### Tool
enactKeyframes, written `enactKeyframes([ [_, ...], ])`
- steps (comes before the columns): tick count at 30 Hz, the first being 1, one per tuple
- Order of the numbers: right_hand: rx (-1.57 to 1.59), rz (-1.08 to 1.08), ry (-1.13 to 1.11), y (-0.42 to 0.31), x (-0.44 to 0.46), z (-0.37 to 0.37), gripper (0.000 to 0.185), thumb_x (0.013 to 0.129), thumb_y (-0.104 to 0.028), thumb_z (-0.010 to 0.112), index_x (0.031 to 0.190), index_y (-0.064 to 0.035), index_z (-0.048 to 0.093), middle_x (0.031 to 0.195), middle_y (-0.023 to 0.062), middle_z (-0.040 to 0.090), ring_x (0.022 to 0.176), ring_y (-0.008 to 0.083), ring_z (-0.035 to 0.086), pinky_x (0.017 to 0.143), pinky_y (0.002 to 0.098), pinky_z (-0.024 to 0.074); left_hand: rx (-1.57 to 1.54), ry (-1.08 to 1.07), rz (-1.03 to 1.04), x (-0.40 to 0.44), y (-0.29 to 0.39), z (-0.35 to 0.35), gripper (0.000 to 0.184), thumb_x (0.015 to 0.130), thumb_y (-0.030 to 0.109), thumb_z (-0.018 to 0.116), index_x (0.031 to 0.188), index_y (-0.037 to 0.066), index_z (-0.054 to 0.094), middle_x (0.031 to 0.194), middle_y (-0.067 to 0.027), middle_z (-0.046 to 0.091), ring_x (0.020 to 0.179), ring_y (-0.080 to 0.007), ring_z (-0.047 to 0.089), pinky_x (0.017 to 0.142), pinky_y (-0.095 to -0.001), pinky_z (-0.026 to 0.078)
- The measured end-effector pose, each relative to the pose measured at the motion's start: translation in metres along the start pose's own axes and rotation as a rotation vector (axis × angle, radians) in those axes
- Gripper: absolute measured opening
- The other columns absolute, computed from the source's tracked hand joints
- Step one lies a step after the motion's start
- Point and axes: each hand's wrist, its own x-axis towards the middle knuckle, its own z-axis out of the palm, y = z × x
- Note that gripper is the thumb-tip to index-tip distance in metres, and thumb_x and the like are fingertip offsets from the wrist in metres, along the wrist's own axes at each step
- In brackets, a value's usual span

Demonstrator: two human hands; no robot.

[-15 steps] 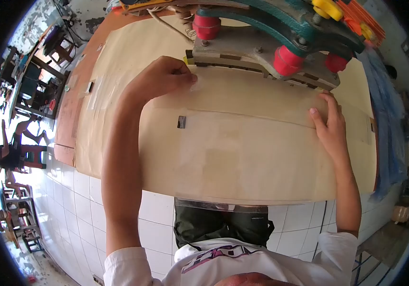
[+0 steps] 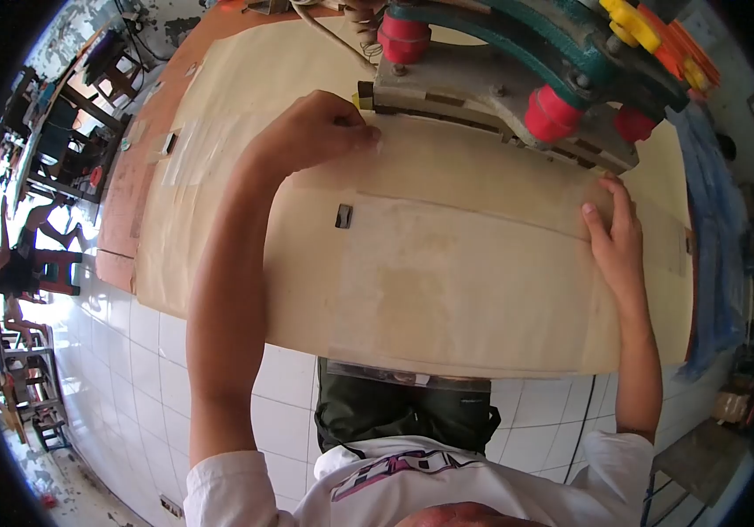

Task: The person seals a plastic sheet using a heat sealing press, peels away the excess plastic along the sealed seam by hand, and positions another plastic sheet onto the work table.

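Note:
My left hand (image 2: pixel 320 132) is closed in a pinch just in front of a press-like machine's left end. A bit of clear plastic sheet (image 2: pixel 378 146) shows at its fingertips; the sheet's outline is hard to make out. My right hand (image 2: pixel 619 241) lies near the machine's right end, thumb and index finger apart, fingertips on the covered table by the sheet's right side. Between and below my hands, a clear plastic sheet (image 2: pixel 491 290) lies flat on the tan table covering (image 2: pixel 298 299). The machine (image 2: pixel 456 88) has a grey metal plate, red mounts and a green frame.
A small dark metal piece (image 2: pixel 344 216) sits on the covering left of centre. Blue plastic (image 2: pixel 715 237) hangs along the table's right side. Yellow knob (image 2: pixel 630 25) tops the machine. At far left are stools and a person (image 2: pixel 12 263).
The view has shifted slightly, so the machine and table appear a little farther right. Both hands keep nearly the same places relative to the machine.

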Motion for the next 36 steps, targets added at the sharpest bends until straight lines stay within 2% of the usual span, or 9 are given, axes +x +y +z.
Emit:
enactKeyframes([
  [5, -0.005, -0.001, -0.009, 0.001, -0.001, 0.001, 0.045, 0.096, -0.024, 0.060, 0.133, -0.0031, 0.047, 0.143, 0.0209, 0.050, 0.132, 0.0415, 0.047, 0.114, 0.0546, 0.0277, 0.023, 0.013, -0.049, 0.000, 0.004, 0.000, 0.037, 0.082, 0.036, 0.074, 0.085, -0.001, 0.074, 0.073, -0.0106, 0.068, 0.069, -0.0182, 0.062, 0.067, -0.0353, 0.050],
  [12, -0.022, 0.001, -0.010, 0.001, 0.000, 0.002, 0.044, 0.097, -0.025, 0.059, 0.133, -0.0035, 0.046, 0.144, 0.0200, 0.049, 0.131, 0.0411, 0.048, 0.114, 0.0600, 0.0248, 0.054, 0.041, -0.074, -0.002, 0.011, 0.000, 0.034, 0.081, 0.033, 0.076, 0.084, -0.001, 0.074, 0.073, -0.0119, 0.069, 0.068, -0.0196, 0.064, 0.067, -0.0360, 0.051],
  [20, -0.012, -0.008, -0.007, -0.006, 0.000, -0.001, 0.042, 0.096, -0.024, 0.059, 0.130, -0.0027, 0.049, 0.141, 0.0186, 0.051, 0.130, 0.0403, 0.049, 0.114, 0.0547, 0.0278, 0.110, 0.064, -0.094, 0.001, 0.009, 0.002, 0.031, 0.078, 0.032, 0.078, 0.078, 0.002, 0.073, 0.071, -0.0107, 0.069, 0.067, -0.0212, 0.064, 0.066, -0.0365, 0.052],
  [36, -0.016, 0.004, -0.012, -0.004, 0.001, 0.000, 0.042, 0.095, -0.020, 0.060, 0.131, -0.0028, 0.048, 0.142, 0.0186, 0.051, 0.130, 0.0405, 0.048, 0.113, 0.0505, 0.0301, 0.135, 0.051, -0.054, -0.001, 0.011, -0.001, 0.031, 0.077, 0.032, 0.079, 0.076, 0.002, 0.072, 0.070, -0.0109, 0.068, 0.066, -0.0211, 0.063, 0.065, -0.0364, 0.050],
])
